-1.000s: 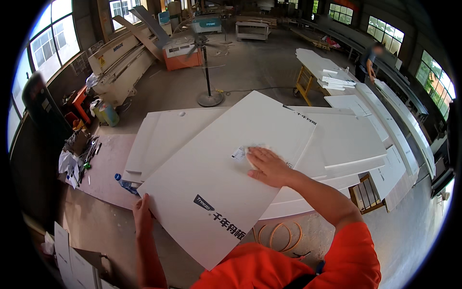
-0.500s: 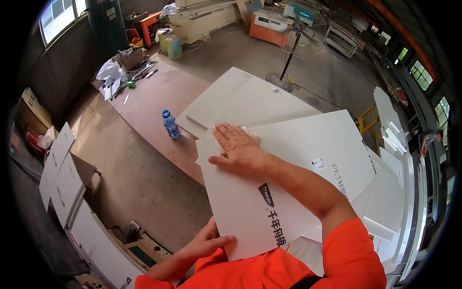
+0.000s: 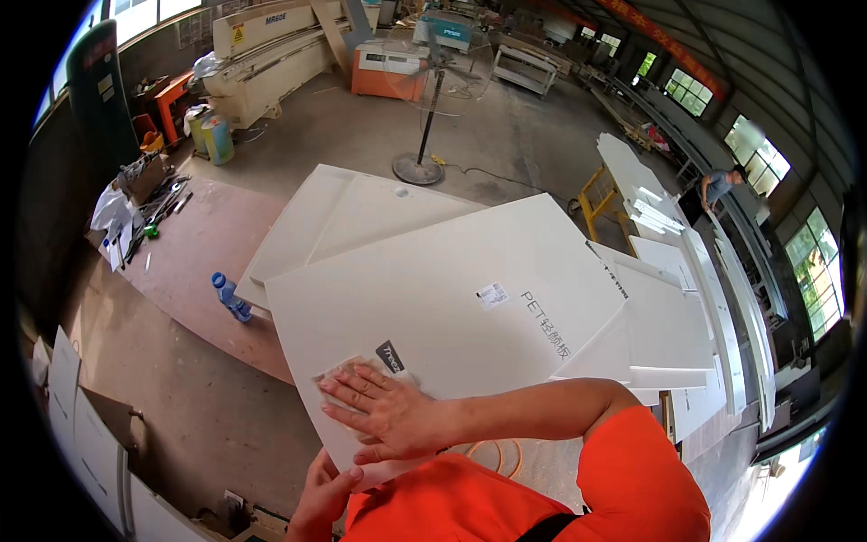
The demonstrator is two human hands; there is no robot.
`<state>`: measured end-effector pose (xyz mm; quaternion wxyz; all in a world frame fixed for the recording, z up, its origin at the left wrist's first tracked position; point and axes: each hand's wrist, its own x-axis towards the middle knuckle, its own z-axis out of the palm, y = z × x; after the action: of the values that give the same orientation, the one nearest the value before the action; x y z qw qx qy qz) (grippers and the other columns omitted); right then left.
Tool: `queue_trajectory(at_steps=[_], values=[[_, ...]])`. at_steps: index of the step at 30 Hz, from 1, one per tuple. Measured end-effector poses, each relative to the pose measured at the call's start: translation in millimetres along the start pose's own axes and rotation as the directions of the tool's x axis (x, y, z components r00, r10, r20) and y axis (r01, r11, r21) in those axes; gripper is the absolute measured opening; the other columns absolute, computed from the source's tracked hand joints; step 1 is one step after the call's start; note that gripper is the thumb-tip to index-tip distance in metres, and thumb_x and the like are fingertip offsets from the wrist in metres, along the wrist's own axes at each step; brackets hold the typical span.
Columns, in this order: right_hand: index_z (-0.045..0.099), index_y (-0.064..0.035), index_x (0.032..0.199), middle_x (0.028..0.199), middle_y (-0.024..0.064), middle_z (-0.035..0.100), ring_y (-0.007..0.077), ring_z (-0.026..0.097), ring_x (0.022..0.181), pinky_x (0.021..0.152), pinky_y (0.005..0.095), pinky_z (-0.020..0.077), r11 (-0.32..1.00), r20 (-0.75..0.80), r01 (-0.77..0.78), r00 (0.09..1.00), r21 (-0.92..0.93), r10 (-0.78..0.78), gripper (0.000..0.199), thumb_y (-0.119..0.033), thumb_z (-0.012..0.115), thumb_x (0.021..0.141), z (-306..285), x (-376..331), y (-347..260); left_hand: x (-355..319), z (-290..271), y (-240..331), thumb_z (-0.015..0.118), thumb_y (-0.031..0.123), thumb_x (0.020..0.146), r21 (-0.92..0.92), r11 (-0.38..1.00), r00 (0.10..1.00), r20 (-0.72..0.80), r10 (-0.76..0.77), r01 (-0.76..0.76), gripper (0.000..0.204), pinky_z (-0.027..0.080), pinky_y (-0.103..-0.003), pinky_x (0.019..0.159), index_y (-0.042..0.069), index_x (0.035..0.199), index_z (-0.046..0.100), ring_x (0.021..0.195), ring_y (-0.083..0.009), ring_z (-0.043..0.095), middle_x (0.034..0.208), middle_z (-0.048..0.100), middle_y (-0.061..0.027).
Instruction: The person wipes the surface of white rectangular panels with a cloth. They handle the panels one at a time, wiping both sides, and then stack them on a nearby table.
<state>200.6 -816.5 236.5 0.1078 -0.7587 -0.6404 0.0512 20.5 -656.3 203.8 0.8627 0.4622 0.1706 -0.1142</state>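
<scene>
White board (image 3: 452, 298) lies slanted atop a stack of panels (image 3: 343, 212) on the table (image 3: 194, 248). My right hand (image 3: 384, 411) presses a grey cloth (image 3: 348, 379) flat, fingers spread; my left hand (image 3: 321, 492) curls under the near edge. I reckon the overhanging board could slide off. Blue bottle (image 3: 230, 296) stands just beside; fan stand (image 3: 420, 163) beyond.

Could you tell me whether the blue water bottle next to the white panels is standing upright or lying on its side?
Lying on its side. The bottle rests lengthwise on the brown board, beside the white panels.
</scene>
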Motion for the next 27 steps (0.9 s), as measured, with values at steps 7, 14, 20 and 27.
queue_trajectory(at_steps=[7, 14, 20, 27], values=[[0.023, -0.004, 0.165, 0.173, 0.0187, 0.015, 0.0328, 0.01, 0.161, 0.131, 0.0428, 0.007, 0.64, -0.147, -0.768, 0.636, -0.03, 0.757, 0.087, -0.066, 0.032, 0.105, -74.1, -36.0, 234.6, -8.4, -35.3, 31.9, 0.069, 0.016, 0.09, 0.078, 0.989, 0.982, -0.13, 0.136, -0.127, 0.051, 0.062, -0.042, 0.057, -0.002, 0.136, 0.055, 0.077, -0.0285, 0.072, 0.108, 0.071, -0.0165], [0.023, -0.0076, 0.165, 0.172, 0.0111, 0.023, 0.0301, 0.018, 0.159, 0.129, 0.0462, 0.0204, 0.072, -0.215, -0.973, 0.023, 0.221, 0.976, 0.079, -0.06, 0.034, 0.107, -108.8, -235.3, 355.4, -0.1, -44.8, 42.3, 0.07, 0.017, 0.09, 0.062, 0.987, 0.977, -0.147, 0.155, -0.148, 0.055, 0.061, -0.041, 0.06, -0.001, 0.138, 0.053, 0.086, -0.0271, 0.07, 0.112, 0.068, -0.0152], [0.022, -0.0074, 0.165, 0.172, 0.0122, 0.022, 0.0298, 0.017, 0.16, 0.129, 0.0475, 0.0189, -0.037, -0.23, -0.979, -0.083, 0.199, 0.97, 0.075, -0.055, 0.036, 0.108, -68.6, -335.8, 222.8, 6.7, -44.7, 39.9, 0.069, 0.016, 0.092, 0.088, 0.991, 0.984, -0.138, 0.111, -0.099, 0.052, 0.062, -0.044, 0.065, 0.0, 0.139, 0.053, 0.087, -0.0283, 0.068, 0.113, 0.067, -0.0146], [0.039, 0.0008, 0.156, 0.168, 0.0215, 0.03, 0.0321, 0.024, 0.158, 0.13, 0.0468, 0.0151, 0.875, -0.293, -0.482, 0.832, 0.04, 0.471, 0.075, -0.055, 0.043, 0.106, -2.5, -128.2, -8.7, 47.5, -20.0, -12.2, 0.055, 0.026, 0.104, -0.133, 0.991, 1.0, 0.004, 0.01, -0.009, 0.049, 0.061, -0.049, 0.071, 0.0, 0.145, 0.048, 0.092, -0.0337, 0.071, 0.119, 0.067, -0.0168]])
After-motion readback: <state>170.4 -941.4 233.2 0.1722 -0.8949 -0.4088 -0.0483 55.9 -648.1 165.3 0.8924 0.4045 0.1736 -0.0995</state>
